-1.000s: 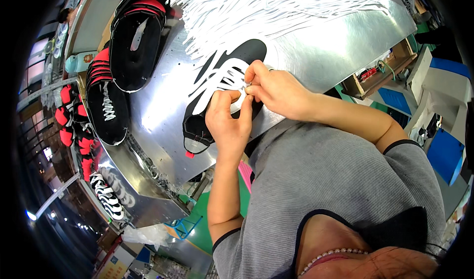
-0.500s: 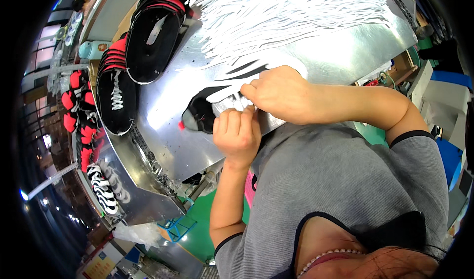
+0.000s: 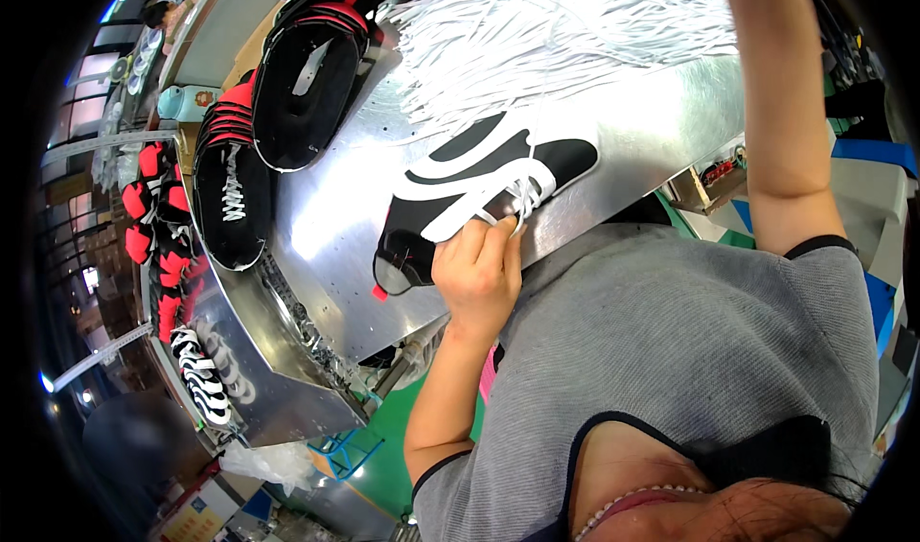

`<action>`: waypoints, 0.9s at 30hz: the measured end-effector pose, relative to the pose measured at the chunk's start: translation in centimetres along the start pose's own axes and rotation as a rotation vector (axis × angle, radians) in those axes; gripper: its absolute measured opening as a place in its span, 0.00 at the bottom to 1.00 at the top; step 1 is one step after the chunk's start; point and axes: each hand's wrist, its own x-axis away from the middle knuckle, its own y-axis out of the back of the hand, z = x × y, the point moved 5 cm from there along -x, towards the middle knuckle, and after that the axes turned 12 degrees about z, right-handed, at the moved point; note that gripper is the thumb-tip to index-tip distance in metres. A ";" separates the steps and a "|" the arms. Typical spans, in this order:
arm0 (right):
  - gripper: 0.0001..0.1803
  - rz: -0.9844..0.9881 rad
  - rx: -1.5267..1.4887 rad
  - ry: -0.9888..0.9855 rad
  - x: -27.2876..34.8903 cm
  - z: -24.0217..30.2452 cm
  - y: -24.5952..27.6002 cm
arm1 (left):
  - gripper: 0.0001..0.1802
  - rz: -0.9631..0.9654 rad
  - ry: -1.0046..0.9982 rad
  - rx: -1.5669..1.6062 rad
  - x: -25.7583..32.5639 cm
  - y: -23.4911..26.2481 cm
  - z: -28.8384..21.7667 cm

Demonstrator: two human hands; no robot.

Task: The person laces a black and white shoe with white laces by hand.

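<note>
A black and white shoe upper (image 3: 460, 192) with a small red tab at its heel lies on the metal table. My left hand (image 3: 479, 264) is closed, pinching the edge of its lacing opening. Thin white lace (image 3: 522, 192) crosses that opening near my fingertips. From the upper, a strand of lace rises toward the pile of white laces (image 3: 565, 44). My right forearm (image 3: 788, 111) reaches up along the right side and leaves the picture at the top, so the right hand is out of sight.
Black and red shoe uppers (image 3: 311, 87) are stacked at the table's far left, beside another black one with white lacing (image 3: 232, 197). Several red and black pieces (image 3: 158, 216) and black-and-white striped pieces (image 3: 199, 374) lie further left. The metal table (image 3: 335, 283) has a near edge by my body.
My right hand has left the shoe upper and gone up out of view. The upper now lies turned, with its side and lacing exposed. My left hand stays at the opening, slightly shifted right.
</note>
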 end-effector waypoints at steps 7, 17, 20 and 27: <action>0.09 0.126 -0.205 -0.710 12.0 -15.2 -13.0 | 0.40 0.083 0.490 0.726 -0.7 0.1 3.1; 0.12 0.262 0.046 -0.734 13.5 -14.9 -13.4 | 0.21 -0.059 0.549 0.459 -1.7 -1.3 4.3; 0.13 0.213 0.332 -0.612 14.1 -13.1 -12.7 | 0.25 -0.078 0.560 0.524 -1.4 -2.0 4.7; 0.07 0.410 0.511 -0.620 14.6 -11.9 -12.5 | 0.23 -0.108 0.574 0.506 -1.4 -2.1 4.7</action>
